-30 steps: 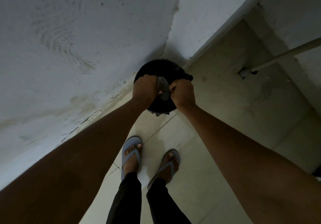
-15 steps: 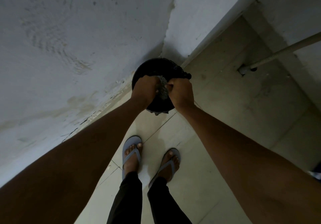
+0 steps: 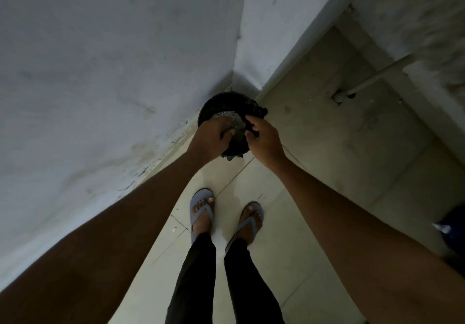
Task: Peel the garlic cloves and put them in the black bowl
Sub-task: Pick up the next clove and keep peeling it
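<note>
1. While the person stands in a dim corner, both hands meet over a round black bowl (image 3: pixel 227 102) held out in front, above the tiled floor (image 3: pixel 314 172) and close to the wall (image 3: pixel 100 72).
2. Left hand (image 3: pixel 210 139): its fingers are curled round the near-left rim of the bowl and touch a grey, crumpled, shiny mass (image 3: pixel 232 123) lying in it.
3. Right hand (image 3: pixel 264 139): its fingers (image 3: pixel 251 125) are bent together, pinching at something dark at the bowl's right edge; what it is cannot be told in this light.
4. Garlic cloves are not plainly visible. The grey mass in the bowl may be papery skins or a wrapping, but the picture is too dark to say, and whether any peeled clove lies under it is hidden.
5. Judged from the task, a clove would be small, light and firm, with dry, brittle skin that tears away in flakes; peeled, it turns slightly sticky and slick. Best taken at the root end, pinching the skin there and pulling.
6. Held at one rim only, the bowl looks light, yet it could tip and spill what it holds.
7. Below are two feet in grey sandals (image 3: pixel 201 210).
</note>
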